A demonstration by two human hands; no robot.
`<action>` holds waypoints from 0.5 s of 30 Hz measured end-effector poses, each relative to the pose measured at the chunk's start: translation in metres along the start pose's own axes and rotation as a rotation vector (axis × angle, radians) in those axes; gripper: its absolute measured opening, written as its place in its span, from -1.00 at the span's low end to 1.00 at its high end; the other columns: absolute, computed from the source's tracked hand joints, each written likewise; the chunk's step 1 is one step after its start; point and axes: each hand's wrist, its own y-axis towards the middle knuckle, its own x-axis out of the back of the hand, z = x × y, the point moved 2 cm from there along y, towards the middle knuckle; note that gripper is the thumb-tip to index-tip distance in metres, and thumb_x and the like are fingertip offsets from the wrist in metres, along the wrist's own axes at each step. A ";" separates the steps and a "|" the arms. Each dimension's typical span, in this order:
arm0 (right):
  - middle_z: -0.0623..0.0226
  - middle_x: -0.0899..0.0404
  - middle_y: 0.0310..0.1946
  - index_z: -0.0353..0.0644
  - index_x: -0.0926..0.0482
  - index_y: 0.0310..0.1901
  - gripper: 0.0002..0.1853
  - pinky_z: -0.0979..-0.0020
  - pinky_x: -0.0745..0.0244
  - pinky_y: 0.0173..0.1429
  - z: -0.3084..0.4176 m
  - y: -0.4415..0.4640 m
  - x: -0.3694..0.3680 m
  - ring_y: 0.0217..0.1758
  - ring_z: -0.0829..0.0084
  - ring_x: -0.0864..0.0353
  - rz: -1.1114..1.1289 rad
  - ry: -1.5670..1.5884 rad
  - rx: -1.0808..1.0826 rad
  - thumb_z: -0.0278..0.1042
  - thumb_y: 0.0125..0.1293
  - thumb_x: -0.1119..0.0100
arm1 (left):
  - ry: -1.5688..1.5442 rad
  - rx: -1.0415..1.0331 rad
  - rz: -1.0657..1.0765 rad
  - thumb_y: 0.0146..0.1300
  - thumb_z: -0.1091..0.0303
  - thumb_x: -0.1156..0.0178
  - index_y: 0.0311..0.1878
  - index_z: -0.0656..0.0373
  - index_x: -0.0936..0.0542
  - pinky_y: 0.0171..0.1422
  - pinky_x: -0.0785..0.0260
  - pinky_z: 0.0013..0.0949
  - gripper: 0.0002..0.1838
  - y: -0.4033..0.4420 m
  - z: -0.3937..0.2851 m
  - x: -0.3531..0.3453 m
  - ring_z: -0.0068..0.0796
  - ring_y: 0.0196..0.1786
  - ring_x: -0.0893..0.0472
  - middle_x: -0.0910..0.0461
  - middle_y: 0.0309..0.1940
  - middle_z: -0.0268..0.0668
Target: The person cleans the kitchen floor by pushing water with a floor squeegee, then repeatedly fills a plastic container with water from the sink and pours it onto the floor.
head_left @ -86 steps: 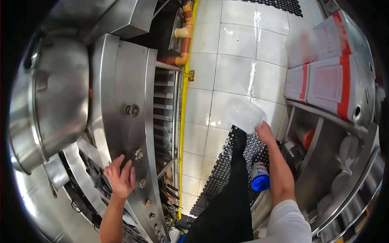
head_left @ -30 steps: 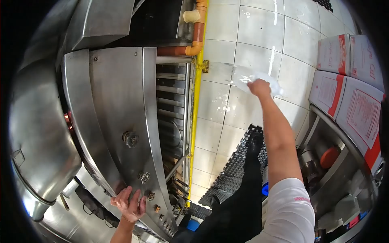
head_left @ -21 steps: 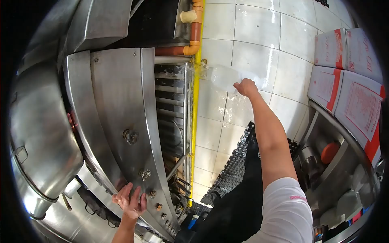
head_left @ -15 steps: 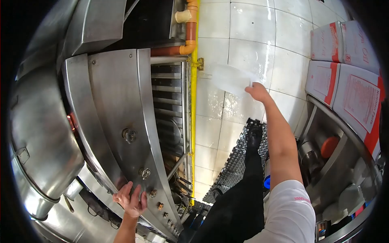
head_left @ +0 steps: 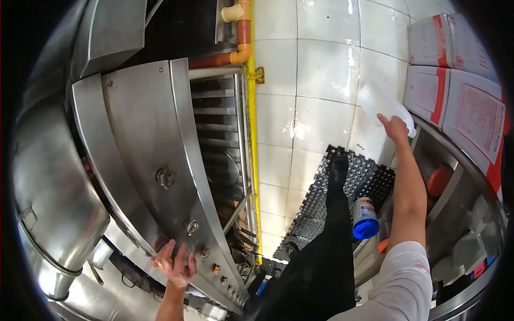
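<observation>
My left hand (head_left: 174,264) rests with its fingers apart on the edge of the steel stove front (head_left: 139,134), beside a row of knobs. On the right, my right hand (head_left: 395,127) grips a translucent white plastic container (head_left: 375,101), held above the wet tiled floor (head_left: 321,69). The container's far end points up and to the left, and its near end is close to the steel shelf's edge. What is inside it cannot be made out.
Red and white boxes (head_left: 474,115) stand on the steel shelf (head_left: 455,150) at right. A blue-lidded tub (head_left: 365,219) is near the black mat (head_left: 313,214). A yellow pipe (head_left: 254,160) runs along the stove; a large steel pot (head_left: 53,187) is at left.
The container in my right hand was over the floor near the yellow pipe and has moved right, toward the shelf. The blue-lidded tub shows more fully. My left hand has stayed on the stove edge.
</observation>
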 end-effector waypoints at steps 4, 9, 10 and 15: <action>0.11 -0.51 0.04 -0.21 -0.55 -0.03 -0.18 -0.14 -0.14 0.21 0.076 -0.016 -0.050 0.18 0.06 -0.40 0.139 -0.151 0.105 0.49 0.06 0.07 | 0.015 -0.011 -0.015 -0.02 0.26 -0.23 -0.21 0.08 -0.62 0.06 0.01 -0.23 -0.74 0.002 0.000 0.000 -0.32 -0.01 -0.42 -0.46 0.00 -0.24; 0.16 -0.49 0.08 -0.08 -0.53 0.05 -0.28 -0.26 -0.06 0.22 0.186 -0.084 -0.126 0.17 -0.02 -0.38 0.152 -0.430 0.323 0.39 0.08 0.02 | 0.026 -0.002 -0.013 -0.04 0.27 -0.24 -0.20 0.05 -0.62 0.04 0.01 -0.24 -0.73 0.001 0.000 -0.001 -0.32 -0.03 -0.43 -0.46 0.00 -0.25; 0.18 -0.50 0.07 -0.05 -0.55 0.04 -0.33 -0.24 -0.10 0.19 0.199 -0.098 -0.128 0.15 0.00 -0.41 0.223 -0.412 0.349 0.33 0.09 0.01 | 0.020 -0.001 -0.012 -0.05 0.27 -0.24 -0.20 0.04 -0.62 0.03 0.01 -0.24 -0.72 0.000 0.001 -0.001 -0.32 -0.03 -0.44 -0.46 0.00 -0.26; 0.22 -0.58 -0.06 -0.07 -0.61 -0.08 -0.39 -0.21 -0.10 0.19 0.199 -0.145 -0.139 0.08 0.06 -0.47 0.185 -0.402 0.445 0.30 0.07 -0.01 | 0.000 0.005 -0.028 -0.07 0.27 -0.27 -0.18 0.05 -0.62 0.02 0.00 -0.25 -0.69 0.001 0.001 0.001 -0.32 -0.03 -0.44 -0.46 0.00 -0.26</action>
